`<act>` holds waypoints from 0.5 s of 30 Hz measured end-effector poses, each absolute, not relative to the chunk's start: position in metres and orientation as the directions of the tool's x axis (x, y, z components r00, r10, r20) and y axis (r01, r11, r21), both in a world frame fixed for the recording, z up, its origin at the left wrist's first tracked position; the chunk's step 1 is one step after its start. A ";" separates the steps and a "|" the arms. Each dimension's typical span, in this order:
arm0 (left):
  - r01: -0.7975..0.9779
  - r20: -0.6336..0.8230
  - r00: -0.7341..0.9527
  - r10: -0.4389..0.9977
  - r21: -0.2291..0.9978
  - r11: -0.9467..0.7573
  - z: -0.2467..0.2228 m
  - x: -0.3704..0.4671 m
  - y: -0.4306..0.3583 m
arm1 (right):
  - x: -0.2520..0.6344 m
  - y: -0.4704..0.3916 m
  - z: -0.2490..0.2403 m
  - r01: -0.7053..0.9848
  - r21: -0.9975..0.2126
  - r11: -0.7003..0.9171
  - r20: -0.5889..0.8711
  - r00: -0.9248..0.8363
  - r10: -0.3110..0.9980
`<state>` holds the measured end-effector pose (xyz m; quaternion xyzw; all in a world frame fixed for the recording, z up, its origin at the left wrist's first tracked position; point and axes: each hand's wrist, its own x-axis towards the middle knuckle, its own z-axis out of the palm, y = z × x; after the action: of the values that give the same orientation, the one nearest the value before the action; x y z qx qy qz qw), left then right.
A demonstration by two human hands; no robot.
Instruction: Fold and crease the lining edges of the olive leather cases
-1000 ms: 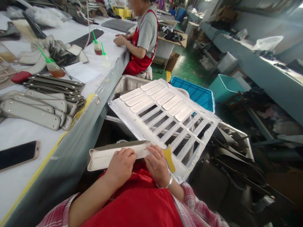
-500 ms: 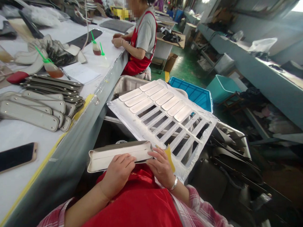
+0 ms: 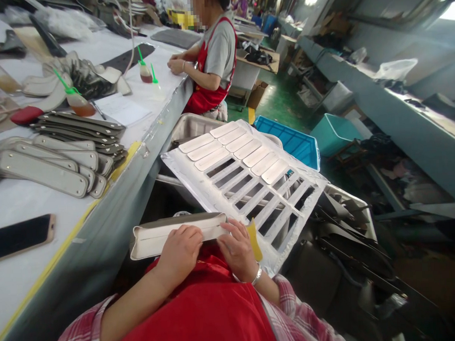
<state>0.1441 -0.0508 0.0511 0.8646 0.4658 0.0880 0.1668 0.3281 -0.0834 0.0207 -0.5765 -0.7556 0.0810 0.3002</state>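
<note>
A long folded piece [image 3: 151, 239], white inside with a dark grey back edge, lies across my lap over the red apron. My left hand [image 3: 181, 251] grips its near edge around the middle, fingers curled over the white face. At the right end my right hand [image 3: 238, 247], with a silver bracelet at the wrist, has its fingers closed on the piece. Just beyond the right hand is a yellow scrap [image 3: 254, 240] on the corner of a white slotted rack [image 3: 216, 188]. Several flat white strips [image 3: 206, 160] lie on the rack's far part.
On the left table [image 3: 136, 124] are grey strap pieces [image 3: 44, 169], a phone [image 3: 23, 238] and glue bottles [image 3: 79, 103]. A person in a red apron [image 3: 216, 66] sits at its far side. Blue bin [image 3: 286, 138] behind the rack; dark pieces [image 3: 328, 271] lie at right.
My left hand has shifted slightly up and left. My right hand has moved a little left along the piece, uncovering more of the yellow scrap.
</note>
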 end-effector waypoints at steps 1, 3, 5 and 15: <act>0.784 -0.018 0.546 0.837 0.363 -0.504 0.052 0.146 -0.050 | 0.327 -0.084 0.020 0.831 -0.464 0.307 0.354 -0.144 0.924; 0.799 -0.042 0.537 0.842 0.346 -0.492 0.055 0.148 -0.048 | 0.325 -0.085 0.019 0.846 -0.462 0.266 0.341 -0.107 0.934; 0.811 -0.060 0.528 0.847 0.330 -0.482 0.057 0.149 -0.047 | 0.325 -0.086 0.018 0.855 -0.487 0.181 0.324 -0.016 0.946; 0.862 -0.067 0.470 0.880 0.249 -0.442 0.062 0.153 -0.048 | 0.322 -0.081 0.022 0.445 -0.697 -0.563 -0.602 0.064 0.796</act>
<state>0.1526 -0.0478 0.0622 0.8483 0.5133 0.0362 0.1250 0.3222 -0.0806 0.0218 -0.7101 -0.4367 0.5265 0.1666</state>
